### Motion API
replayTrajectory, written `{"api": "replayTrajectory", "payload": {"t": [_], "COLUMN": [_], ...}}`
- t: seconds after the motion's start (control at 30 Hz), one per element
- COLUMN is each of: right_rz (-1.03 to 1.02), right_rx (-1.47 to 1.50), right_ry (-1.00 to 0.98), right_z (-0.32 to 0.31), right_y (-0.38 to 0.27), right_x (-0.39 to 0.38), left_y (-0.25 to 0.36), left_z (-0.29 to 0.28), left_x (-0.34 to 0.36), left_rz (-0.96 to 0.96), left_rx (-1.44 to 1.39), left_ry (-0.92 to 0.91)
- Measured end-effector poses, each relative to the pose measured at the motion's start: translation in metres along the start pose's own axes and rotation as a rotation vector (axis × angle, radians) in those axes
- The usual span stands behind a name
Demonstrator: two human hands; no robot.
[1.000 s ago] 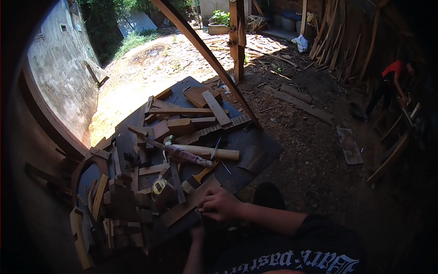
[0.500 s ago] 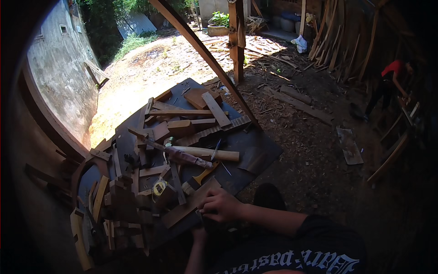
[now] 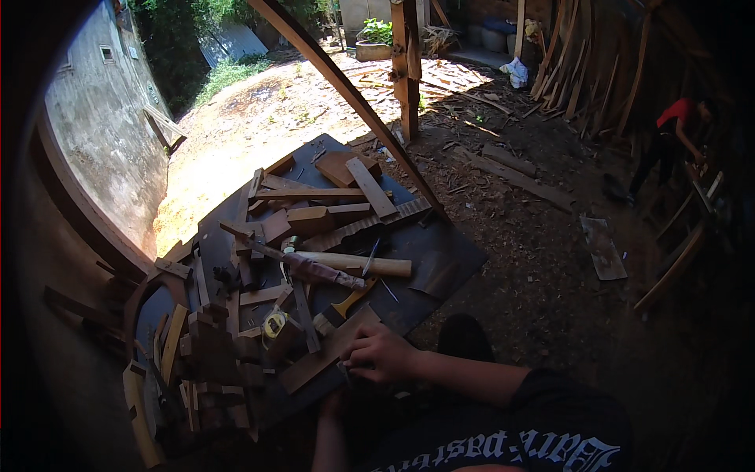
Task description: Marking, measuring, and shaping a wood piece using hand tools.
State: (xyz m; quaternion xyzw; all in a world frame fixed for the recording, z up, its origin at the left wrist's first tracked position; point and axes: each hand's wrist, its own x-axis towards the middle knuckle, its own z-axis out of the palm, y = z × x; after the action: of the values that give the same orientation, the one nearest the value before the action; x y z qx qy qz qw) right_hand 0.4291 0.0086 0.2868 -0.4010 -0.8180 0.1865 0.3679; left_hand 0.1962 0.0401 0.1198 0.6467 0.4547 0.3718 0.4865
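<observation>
Brown board [image 3: 326,353], one right hand [image 3: 381,354], one yellow-handled brush [image 3: 343,309]

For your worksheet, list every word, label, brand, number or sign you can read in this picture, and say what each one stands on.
Large pale ornate lettering on the wearer's dark shirt: upside down in this view and partly cut off; I leave its words unquoted.
Yellow tape measure: any markings are too small to read.
Yellow-handled brush: no readable text.
I can make out no other text.
</observation>
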Motion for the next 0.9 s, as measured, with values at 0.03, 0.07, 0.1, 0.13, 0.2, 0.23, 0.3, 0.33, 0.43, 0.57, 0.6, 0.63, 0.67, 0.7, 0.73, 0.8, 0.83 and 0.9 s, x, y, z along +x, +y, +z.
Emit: {"api": "replayTrajectory", "payload": {"t": [0.03, 0.07, 0.1, 0.13, 0.2, 0.23, 0.3, 0.33, 0.43, 0.57, 0.6, 0.63, 0.67, 0.7, 0.73, 0.8, 0.83, 0.9], "right_rz": [-0.004, -0.009, -0.003, 0.002, 0.005, 0.007, 0.008, 0.007, -0.035, -0.043, -0.05, -0.055, -0.055, -0.049, -0.041, -0.034, -0.025, -0.028], "right_rx": [0.0, 0.005, 0.01, 0.015, 0.004, -0.007, 0.003, 0.016, -0.005, -0.025, -0.027, -0.028, -0.029, -0.029, -0.028, -0.027, -0.024, -0.028], "right_ry": [-0.005, -0.007, -0.004, -0.002, -0.001, 0.0, 0.002, 0.002, 0.063, 0.065, 0.063, 0.061, 0.061, 0.057, 0.054, 0.051, 0.048, 0.046], "right_z": [0.001, 0.002, 0.001, 0.001, 0.001, 0.001, 0.0, 0.0, -0.001, 0.0, 0.001, 0.001, 0.0, -0.001, -0.002, -0.005, -0.005, -0.005], "right_y": [-0.001, -0.002, -0.001, 0.0, 0.001, 0.001, 0.0, 0.0, -0.004, -0.003, -0.002, -0.002, -0.001, -0.001, -0.001, -0.002, -0.002, 0.0], "right_x": [0.001, 0.001, 0.001, 0.0, -0.001, -0.001, -0.001, 0.0, 0.002, 0.002, 0.002, 0.002, 0.001, 0.002, 0.001, 0.002, 0.002, 0.003], "left_y": [-0.006, -0.012, -0.015, -0.018, -0.023, -0.032, -0.045, -0.047, -0.045, -0.046, -0.047, -0.046, -0.044, -0.042, -0.041, -0.037, -0.035, -0.031], "left_z": [-0.002, -0.004, -0.003, -0.001, 0.002, 0.0, -0.009, -0.015, 0.009, 0.016, 0.016, 0.016, 0.017, 0.017, 0.016, 0.016, 0.016, 0.017], "left_x": [-0.009, -0.013, -0.013, -0.012, -0.008, -0.016, -0.022, -0.038, -0.011, -0.003, -0.003, -0.003, -0.002, -0.002, -0.002, -0.001, -0.002, -0.001], "left_rz": [0.003, 0.005, 0.011, 0.016, 0.024, 0.028, 0.037, 0.04, 0.048, 0.067, 0.068, 0.068, 0.067, 0.067, 0.066, 0.065, 0.064, 0.064], "left_rx": [0.035, 0.071, 0.102, 0.134, 0.196, 0.228, 0.292, 0.324, 0.42, 0.549, 0.549, 0.546, 0.542, 0.538, 0.535, 0.528, 0.525, 0.517], "left_ry": [0.007, 0.015, 0.014, 0.014, 0.017, 0.018, 0.021, 0.026, 0.035, 0.042, 0.043, 0.039, 0.035, 0.033, 0.029, 0.023, 0.02, 0.014]}}
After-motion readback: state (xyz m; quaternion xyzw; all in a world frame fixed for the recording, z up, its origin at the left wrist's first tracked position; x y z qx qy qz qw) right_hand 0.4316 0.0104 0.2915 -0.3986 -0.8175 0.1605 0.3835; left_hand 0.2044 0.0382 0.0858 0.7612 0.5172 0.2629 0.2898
